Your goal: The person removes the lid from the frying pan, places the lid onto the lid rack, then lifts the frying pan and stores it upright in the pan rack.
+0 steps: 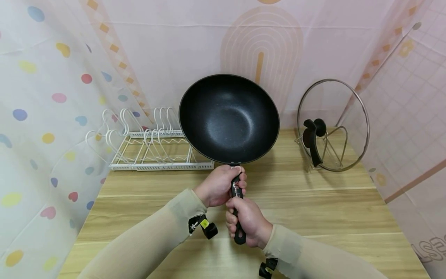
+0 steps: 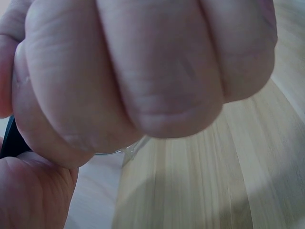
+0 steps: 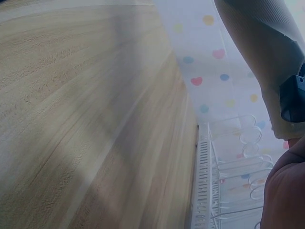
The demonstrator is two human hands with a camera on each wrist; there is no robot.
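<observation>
A black wok [image 1: 230, 116] is held up over the table, its dark inside facing me. Near the pan end of its black handle [image 1: 237, 186], my left hand [image 1: 219, 184] grips with curled fingers. Lower down, my right hand [image 1: 249, 221] wraps round the same handle, whose end sticks out below the fist. Curled fingers of the left hand [image 2: 143, 71] fill the left wrist view, with a bit of black handle at the left edge. In the right wrist view the left sleeve [image 3: 259, 52] shows at the right, and the right hand's grip is out of frame.
On the left of the wooden table [image 1: 313, 217] stands a white wire rack [image 1: 162, 166], partly behind the wok. A glass lid [image 1: 366, 116] with a black knob leans upright in a wire stand [image 1: 343, 145] at the right. Patterned curtains [image 1: 156, 46] hang behind and at both sides.
</observation>
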